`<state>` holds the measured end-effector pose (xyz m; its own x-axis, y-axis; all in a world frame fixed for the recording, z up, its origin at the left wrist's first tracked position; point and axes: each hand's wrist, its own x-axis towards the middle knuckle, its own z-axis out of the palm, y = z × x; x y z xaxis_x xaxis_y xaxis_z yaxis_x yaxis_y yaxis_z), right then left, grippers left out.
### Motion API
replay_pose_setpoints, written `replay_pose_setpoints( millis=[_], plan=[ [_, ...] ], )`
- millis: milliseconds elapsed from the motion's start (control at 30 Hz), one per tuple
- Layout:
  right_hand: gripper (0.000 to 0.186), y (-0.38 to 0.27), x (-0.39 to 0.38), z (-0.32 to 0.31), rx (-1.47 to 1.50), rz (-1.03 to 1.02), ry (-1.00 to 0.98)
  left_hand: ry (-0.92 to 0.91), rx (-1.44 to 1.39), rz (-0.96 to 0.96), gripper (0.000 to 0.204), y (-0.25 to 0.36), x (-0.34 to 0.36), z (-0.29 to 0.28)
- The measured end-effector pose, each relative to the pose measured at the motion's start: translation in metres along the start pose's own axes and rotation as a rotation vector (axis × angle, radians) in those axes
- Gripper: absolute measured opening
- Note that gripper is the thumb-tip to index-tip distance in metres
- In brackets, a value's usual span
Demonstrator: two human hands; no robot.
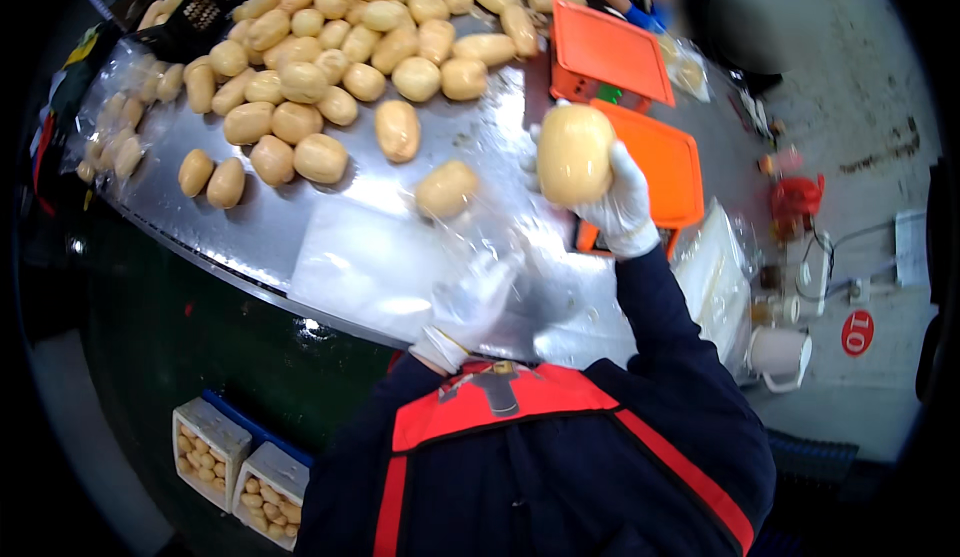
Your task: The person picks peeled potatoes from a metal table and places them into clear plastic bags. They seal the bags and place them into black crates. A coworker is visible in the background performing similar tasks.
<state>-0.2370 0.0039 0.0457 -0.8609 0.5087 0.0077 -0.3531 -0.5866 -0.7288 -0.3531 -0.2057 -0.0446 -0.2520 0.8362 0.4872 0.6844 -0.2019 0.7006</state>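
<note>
The gloved right hand (625,202) is wrapped around a large pale yellow root (577,155), raised over the tabletop (505,107) beside two orange containers (665,162). The gloved left hand (475,302) is at a clear plastic bag (485,225), too blurred to tell whether its fingers are closed. Farther out, a heap of similar roots (340,42) covers the tabletop's far left.
</note>
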Motion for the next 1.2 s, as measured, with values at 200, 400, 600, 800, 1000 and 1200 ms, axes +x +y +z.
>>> replay_pose_setpoints(
  millis=[200,400,600,800,1000,1200],
  plan=[
    [0.068,0.037,-0.137,0.003,-0.339,0.438,0.012,-0.036,0.109,-0.132,0.020,0.023,0.022,-0.007],
    [0.058,0.100,-0.133,-0.011,0.148,0.251,0.354,-0.009,0.139,-0.147,0.019,0.033,0.020,0.003],
    [0.081,0.098,-0.126,-0.024,0.161,0.139,0.198,0.076,0.227,-0.128,0.022,0.038,0.022,0.016],
    [0.104,0.111,-0.104,-0.019,-0.607,0.133,0.322,0.060,0.281,-0.082,0.022,0.034,0.017,0.031],
    [0.102,0.093,-0.121,0.002,-1.045,0.070,0.394,0.138,0.220,-0.124,0.022,0.025,0.034,0.016],
    [0.087,0.094,-0.120,-0.001,-1.016,0.162,0.236,0.041,0.169,-0.075,0.021,0.023,0.035,0.019]
  ],
)
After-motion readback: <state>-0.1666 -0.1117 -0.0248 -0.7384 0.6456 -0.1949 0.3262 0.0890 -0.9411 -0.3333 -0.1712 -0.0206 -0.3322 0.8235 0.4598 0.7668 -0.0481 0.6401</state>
